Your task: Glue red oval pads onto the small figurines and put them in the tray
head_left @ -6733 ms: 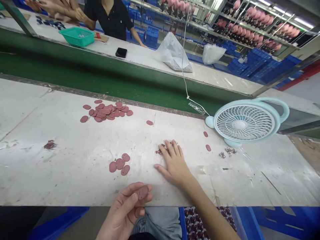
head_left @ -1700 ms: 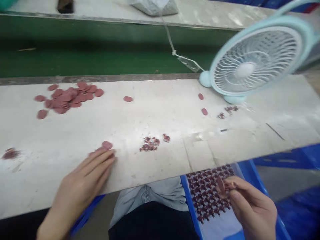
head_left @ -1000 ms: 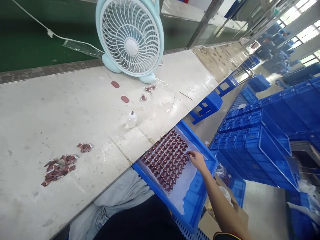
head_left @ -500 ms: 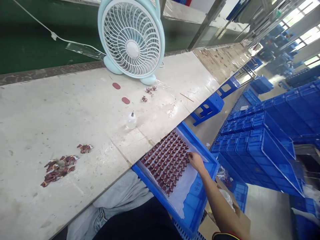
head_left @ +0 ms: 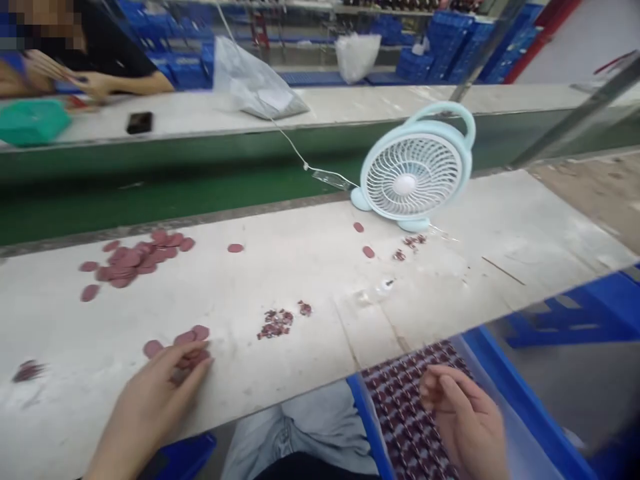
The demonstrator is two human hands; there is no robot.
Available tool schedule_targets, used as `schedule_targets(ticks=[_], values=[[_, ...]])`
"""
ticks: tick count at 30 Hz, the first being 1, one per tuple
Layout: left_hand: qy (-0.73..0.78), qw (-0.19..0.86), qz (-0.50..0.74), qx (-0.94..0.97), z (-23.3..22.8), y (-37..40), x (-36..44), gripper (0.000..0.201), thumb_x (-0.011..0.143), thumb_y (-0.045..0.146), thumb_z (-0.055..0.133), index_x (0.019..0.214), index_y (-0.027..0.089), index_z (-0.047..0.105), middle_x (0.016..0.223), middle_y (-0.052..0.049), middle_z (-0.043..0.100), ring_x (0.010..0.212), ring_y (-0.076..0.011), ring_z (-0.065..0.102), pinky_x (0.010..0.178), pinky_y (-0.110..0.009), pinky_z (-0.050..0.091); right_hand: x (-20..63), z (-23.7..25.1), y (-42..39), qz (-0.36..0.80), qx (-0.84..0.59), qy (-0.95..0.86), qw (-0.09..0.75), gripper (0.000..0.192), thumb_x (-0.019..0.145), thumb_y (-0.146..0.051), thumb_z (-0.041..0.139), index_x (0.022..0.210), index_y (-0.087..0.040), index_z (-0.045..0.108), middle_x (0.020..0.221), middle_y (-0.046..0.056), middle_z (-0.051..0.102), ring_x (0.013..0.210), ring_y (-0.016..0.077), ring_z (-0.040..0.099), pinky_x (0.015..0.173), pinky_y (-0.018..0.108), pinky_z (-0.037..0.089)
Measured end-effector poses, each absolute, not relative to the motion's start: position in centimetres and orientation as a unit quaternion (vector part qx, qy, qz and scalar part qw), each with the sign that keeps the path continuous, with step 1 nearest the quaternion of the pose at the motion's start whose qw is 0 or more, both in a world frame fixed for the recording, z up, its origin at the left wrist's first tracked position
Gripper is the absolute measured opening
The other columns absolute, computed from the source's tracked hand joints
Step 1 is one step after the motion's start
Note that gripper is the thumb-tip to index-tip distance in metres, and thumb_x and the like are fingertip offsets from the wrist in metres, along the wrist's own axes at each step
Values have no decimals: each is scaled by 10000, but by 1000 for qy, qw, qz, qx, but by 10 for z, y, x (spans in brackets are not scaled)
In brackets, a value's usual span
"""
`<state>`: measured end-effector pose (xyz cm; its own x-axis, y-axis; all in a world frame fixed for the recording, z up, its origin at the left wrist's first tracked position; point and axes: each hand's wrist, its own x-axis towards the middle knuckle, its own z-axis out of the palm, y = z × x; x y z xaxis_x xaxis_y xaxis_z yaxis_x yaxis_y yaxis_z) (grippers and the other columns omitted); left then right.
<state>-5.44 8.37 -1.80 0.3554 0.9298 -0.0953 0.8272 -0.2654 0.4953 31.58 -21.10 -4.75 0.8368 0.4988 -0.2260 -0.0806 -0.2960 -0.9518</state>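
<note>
The left hand (head_left: 153,400) lay flat, fingers spread on a few pink oval pieces (head_left: 185,340) without gripping any, the right hand (head_left: 463,420) hung loosely curled, apparently empty, over the blue tray (head_left: 520,400) of finished pieces, while a larger pile (head_left: 135,263) beyond the left hand remained undone.

Scuffed white worktable (head_left: 300,267), green conveyor belt (head_left: 150,193) beyond, stacked blue plastic crates (head_left: 450,40) at back wall.
</note>
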Motion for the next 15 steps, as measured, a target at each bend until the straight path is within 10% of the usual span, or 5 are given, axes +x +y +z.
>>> schedule_targets(ticks=[4,8,15], values=[[561,318,110,756,-8,82,-46,321,895,471,630,1121,254,700,964,-21,728,864,-231,701,698,-288,527,280,-27,-118,561,-326,-6,761,576,933,-688,522,1148,-173,661,757,5,557,492,93,501,313,163,396],[557,454,207,664,10,68,-42,253,883,416,692,1046,223,694,928,-37,707,882,-219,682,692,-266,503,304,-31,-59,632,135,227,728,784,836,-589,712,1452,-207,412,895,24,565,538,102,543,307,153,432],[448,709,357,411,-3,33,-19,212,725,280,876,786,158,713,733,-25,664,642,-110,574,541,-171,459,312,-15,-45,563,32,291,773,334,908,-225,666,1193,-380,586,728,33,586,478,197,548,300,355,441]])
